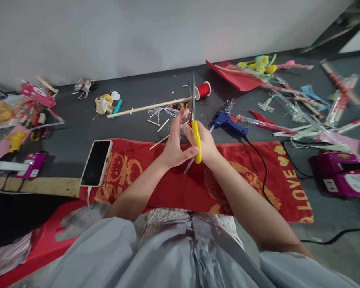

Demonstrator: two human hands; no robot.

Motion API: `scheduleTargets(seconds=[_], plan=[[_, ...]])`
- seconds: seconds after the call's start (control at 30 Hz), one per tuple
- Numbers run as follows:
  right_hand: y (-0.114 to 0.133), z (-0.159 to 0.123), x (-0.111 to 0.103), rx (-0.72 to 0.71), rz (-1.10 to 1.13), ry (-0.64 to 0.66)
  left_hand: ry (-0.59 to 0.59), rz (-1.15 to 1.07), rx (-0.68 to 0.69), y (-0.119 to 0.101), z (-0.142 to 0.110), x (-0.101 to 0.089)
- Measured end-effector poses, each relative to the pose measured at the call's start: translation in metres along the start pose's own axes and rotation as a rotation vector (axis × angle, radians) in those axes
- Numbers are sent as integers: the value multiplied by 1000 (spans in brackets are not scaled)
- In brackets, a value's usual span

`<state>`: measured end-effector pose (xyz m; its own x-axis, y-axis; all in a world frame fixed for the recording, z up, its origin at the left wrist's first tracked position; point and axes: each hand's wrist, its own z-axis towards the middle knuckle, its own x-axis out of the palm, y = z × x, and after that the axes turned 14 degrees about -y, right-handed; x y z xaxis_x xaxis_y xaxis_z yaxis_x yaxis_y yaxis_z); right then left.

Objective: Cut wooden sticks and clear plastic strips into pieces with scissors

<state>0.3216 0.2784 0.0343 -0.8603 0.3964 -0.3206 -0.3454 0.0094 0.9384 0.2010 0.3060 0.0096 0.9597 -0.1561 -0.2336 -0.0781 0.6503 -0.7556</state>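
The scissors (195, 132) at frame center have glossy yellow plastic handles and shiny metal blades, sitting over a fuzzy red cloth towel (180, 180), with a bare wood stick (150, 107) and glossy black-glass phone (96, 162) left of them.

At lower left we note a smartphone (96, 162) lying on a red towel (174, 188). Right of centre we see a blue glue gun (228, 120); above it, a red thread spool (203, 90). Purple box (342, 173) at right edge.
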Motion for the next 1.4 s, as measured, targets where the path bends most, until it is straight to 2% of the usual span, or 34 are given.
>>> scheduleTargets(seconds=[0.07, 0.17, 0.23, 0.33, 0.53, 0.77, 1.07, 1.4], plan=[[4, 1, -5, -2, -55, -42, -82, 90, 68, -7, 3, -8], [5, 4, -10, -18, -128, -73, -207, 357, 193, -14, 7, -21], [4, 4, -11, -69, -152, -81, -290, 514, 252, -15, 11, -30], [3, 2, -11, -179, -150, -73, -386, 635, 269, -11, 17, -41], [4, 0, -12, -333, -161, -81, -375, 691, 322, -1, 24, -53], [1, 3, -14, -385, -171, -82, -411, 697, 376, -8, 27, -55], [-2, 4, -16, -438, -199, -79, -328, 542, 178, -14, 26, -53], [-3, 4, -12, -445, -176, -64, -356, 506, 312, -14, 30, -50]])
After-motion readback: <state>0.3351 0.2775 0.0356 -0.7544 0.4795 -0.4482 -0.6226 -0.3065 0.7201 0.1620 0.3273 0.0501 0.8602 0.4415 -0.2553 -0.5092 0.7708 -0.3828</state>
